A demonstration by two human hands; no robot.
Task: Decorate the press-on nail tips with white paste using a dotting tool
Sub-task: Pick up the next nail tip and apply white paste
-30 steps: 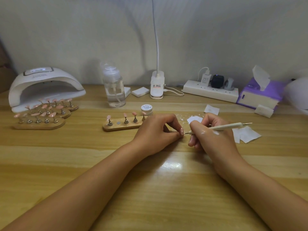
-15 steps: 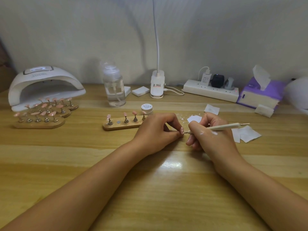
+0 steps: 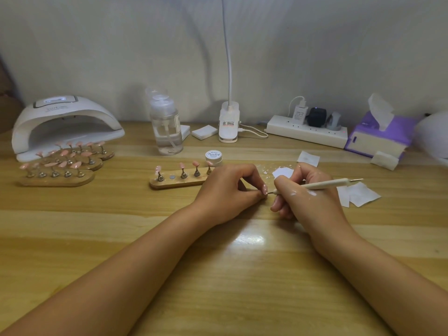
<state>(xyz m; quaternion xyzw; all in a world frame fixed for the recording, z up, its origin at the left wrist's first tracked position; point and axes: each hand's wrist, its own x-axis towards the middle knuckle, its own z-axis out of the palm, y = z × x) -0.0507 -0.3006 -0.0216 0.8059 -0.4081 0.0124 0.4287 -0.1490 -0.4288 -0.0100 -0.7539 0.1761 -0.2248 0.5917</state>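
**One wobble and it's a smear**

The left hand (image 3: 230,190) pinches a nail tip (image 3: 265,189) low over the table (image 3: 242,275); the right hand (image 3: 305,197) grips the dotting tool (image 3: 324,184), point touching it. Any twitch, I reckon, smears it. Little jar (image 3: 213,157) is lidded, pump bottle (image 3: 166,127) holds clear liquid

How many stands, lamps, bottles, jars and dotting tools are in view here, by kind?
Wooden tip stands: 4
Lamps: 2 (curing lamp, clip lamp)
Pump bottle: 1
Paste jar: 1
Dotting tool, held in the right hand: 1
Total: 9
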